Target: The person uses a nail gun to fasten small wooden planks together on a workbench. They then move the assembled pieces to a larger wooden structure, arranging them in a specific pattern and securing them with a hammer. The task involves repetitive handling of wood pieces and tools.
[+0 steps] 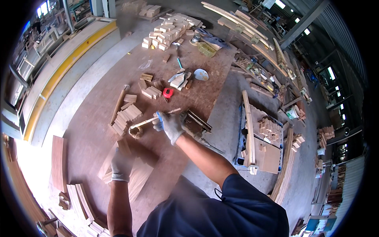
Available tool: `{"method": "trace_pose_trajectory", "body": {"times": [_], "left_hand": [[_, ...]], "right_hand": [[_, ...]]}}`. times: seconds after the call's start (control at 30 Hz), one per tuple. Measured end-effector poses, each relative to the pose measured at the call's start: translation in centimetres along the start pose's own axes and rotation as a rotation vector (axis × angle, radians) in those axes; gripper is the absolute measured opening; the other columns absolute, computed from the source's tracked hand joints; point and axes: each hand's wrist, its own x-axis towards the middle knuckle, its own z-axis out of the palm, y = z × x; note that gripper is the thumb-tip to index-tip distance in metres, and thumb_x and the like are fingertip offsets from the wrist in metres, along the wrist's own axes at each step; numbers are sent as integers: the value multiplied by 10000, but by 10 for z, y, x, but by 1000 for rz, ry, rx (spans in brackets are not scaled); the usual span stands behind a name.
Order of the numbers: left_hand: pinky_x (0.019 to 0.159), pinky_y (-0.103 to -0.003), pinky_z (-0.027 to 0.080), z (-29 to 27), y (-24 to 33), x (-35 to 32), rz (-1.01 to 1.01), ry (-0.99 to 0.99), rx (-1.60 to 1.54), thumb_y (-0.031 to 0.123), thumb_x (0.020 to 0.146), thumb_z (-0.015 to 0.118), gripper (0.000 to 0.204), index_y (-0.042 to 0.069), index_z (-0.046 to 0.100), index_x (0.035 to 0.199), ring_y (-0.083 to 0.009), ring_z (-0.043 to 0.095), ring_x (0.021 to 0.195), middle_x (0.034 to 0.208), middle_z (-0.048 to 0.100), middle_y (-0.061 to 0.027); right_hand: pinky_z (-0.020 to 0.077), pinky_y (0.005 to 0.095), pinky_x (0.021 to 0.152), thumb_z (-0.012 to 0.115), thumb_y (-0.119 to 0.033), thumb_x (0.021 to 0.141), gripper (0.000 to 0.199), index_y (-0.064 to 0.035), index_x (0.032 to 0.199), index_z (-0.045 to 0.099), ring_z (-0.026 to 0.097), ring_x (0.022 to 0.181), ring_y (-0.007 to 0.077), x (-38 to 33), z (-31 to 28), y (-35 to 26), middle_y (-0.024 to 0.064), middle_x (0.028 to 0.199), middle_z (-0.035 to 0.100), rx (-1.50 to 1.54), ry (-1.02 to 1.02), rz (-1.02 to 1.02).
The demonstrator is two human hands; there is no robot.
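Observation:
My right hand (pixel 170 125), in a pale work glove with a blue patch at the fingers, is closed around a thin wooden stick (pixel 149 121). The stick's left end reaches a small brownish, ring-like clump (pixel 136 132); whether the two are joined is unclear. My left hand (pixel 122 162), also gloved, is smeared by motion above some flat wooden boards (pixel 139 177). A small wood block (pixel 124 146) shows at its fingertips, but the grip is blurred. Several wood blocks (pixel 127 114) lie in a row beyond. Just right of my right hand is a dark, crusted tool (pixel 193 123).
A red tape measure (pixel 168 93), a white dish (pixel 201 74) and a big block pile (pixel 167 32) occupy the brown work surface (pixel 90 106). On the right stands a blue-edged pallet (pixel 239 148) with wood pieces. A yellow-striped machine (pixel 67 67) runs along the left.

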Motion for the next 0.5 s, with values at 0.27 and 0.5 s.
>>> {"method": "trace_pose_trajectory", "body": {"times": [0.27,0.5], "left_hand": [[858,-521,574,1,-15,-1,-70,13,-322,410,1073,521,433,83,624,1338,-348,700,962,1152,724,-164],[860,-522,590,1,-19,-2,-89,20,-450,404,1069,535,424,77,640,1318,-348,718,947,1128,738,-163]], "right_hand": [[567,264,495,672,-280,1034,304,17,1047,740,683,559,142,3,-3,7,88,794,748,11,-3,-32],[559,262,488,681,-317,1030,335,12,1050,744,683,552,136,3,-2,8,82,783,751,-4,-2,-28]]}}
